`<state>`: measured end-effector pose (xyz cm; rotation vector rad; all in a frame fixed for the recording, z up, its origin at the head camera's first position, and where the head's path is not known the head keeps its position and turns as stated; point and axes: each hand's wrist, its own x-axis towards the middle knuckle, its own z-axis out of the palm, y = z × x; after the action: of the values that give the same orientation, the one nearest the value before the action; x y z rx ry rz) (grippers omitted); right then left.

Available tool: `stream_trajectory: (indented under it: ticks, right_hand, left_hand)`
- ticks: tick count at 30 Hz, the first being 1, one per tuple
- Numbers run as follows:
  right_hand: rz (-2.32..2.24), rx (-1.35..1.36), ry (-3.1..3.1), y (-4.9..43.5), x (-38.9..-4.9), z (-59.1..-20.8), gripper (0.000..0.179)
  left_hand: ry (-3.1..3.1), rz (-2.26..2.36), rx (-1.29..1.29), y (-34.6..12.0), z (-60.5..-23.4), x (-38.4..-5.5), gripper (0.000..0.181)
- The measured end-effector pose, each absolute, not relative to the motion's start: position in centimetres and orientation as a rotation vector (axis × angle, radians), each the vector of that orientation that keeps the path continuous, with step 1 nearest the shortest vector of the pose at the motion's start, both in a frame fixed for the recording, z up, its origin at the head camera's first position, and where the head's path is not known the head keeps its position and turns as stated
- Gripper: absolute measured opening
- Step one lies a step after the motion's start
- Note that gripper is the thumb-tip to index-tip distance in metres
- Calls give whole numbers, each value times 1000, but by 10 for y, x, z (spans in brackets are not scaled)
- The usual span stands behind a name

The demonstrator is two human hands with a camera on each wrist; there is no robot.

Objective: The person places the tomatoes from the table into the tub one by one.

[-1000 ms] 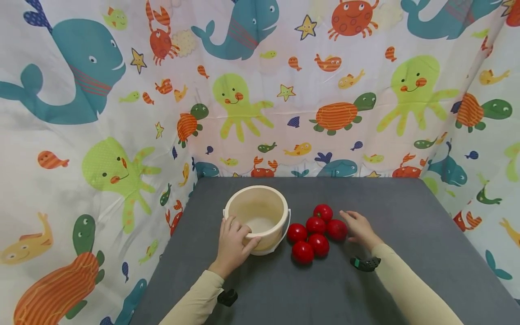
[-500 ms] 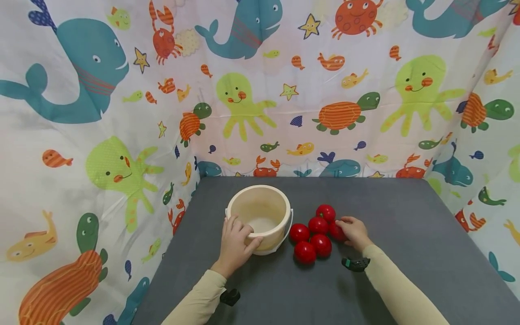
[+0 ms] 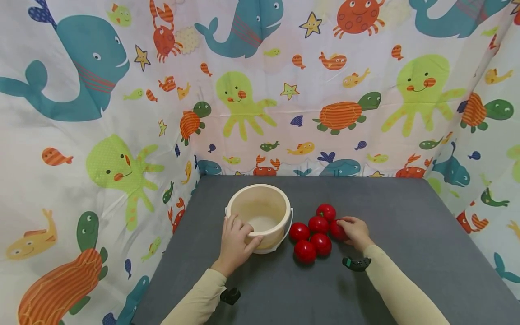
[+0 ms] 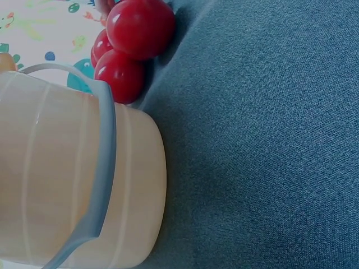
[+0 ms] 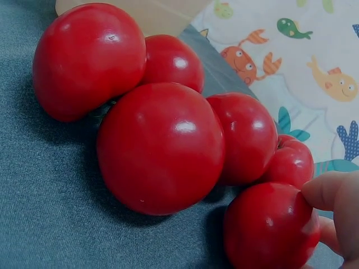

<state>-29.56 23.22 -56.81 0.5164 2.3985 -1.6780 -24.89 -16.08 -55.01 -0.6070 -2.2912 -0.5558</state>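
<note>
A cream bucket (image 3: pixel 253 201) with a pale handle stands upright on the dark grey table. My left hand (image 3: pixel 236 243) grips its near-left rim, fingers curled over the edge. To the bucket's right lie several red tomatoes (image 3: pixel 304 252) in a tight cluster. At the cluster's right side, my right hand (image 3: pixel 355 232) holds the outermost tomato (image 3: pixel 336 230) between thumb and fingers. In the right wrist view that tomato (image 5: pixel 269 224) sits low at the right, with fingertips (image 5: pixel 322 190) against its side. The left wrist view shows the bucket's outer wall (image 4: pixel 50 168), but not the left hand's grip.
A grey cloth (image 3: pixel 284 293) covers the table. Curtains (image 3: pixel 300 76) printed with sea animals hang behind it and along both sides. A dark band (image 3: pixel 356 264) sits at the right wrist, and a dark device (image 3: pixel 230 296) at the left.
My right hand has moved left from beside the tomatoes and taken hold of the rightmost one. The left hand stays on the bucket's rim. The head view has shifted slightly.
</note>
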Motion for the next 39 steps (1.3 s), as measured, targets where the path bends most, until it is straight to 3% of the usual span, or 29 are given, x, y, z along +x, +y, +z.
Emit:
stream_trajectory:
  ticks: [15,26,39]
  right_hand:
    - [-1734,538,2383,251,-290,-545,59]
    - [-1807,422,2440,240,-306,-468,61]
    - [-1951,127,2347,162,-322,-383,52]
  left_hand:
    - [-2264,-569,-615,-160,-549,-250,54]
    - [-2257,-564,-626,-159,-550,-250,56]
    - [-2267,-574,-631,-159,-550,-250,50]
